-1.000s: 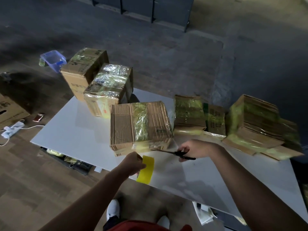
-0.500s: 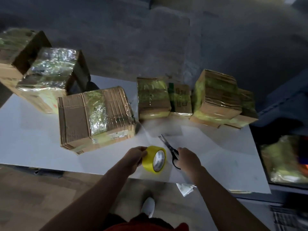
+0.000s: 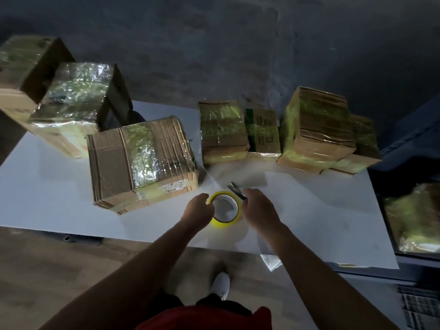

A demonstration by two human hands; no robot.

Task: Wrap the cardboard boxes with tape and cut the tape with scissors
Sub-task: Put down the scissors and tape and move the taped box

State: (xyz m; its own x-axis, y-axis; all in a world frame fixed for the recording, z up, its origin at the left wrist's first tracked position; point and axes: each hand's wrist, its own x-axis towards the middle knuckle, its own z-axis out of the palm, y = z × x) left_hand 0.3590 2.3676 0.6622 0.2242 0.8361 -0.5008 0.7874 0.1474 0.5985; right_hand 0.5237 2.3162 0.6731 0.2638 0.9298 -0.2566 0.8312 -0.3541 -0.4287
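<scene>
White tabletop [image 3: 47, 198] opens toward its near edge. My left hand [image 3: 197, 209] grips yellow tape roll [image 3: 223, 224], right hand [image 3: 258, 208] black scissors [image 3: 237, 190].

White table [image 3: 47, 201] on wood floor [image 3: 59, 277] (dim light), dark concrete beyond.

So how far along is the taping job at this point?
Done: the rear boxes carry tape bands, and so does the nearest box. In hand: the left hand grips the tape roll, a strip runs from it to that box, and the right hand holds the scissors beside it. Left: cutting that strip.
</scene>
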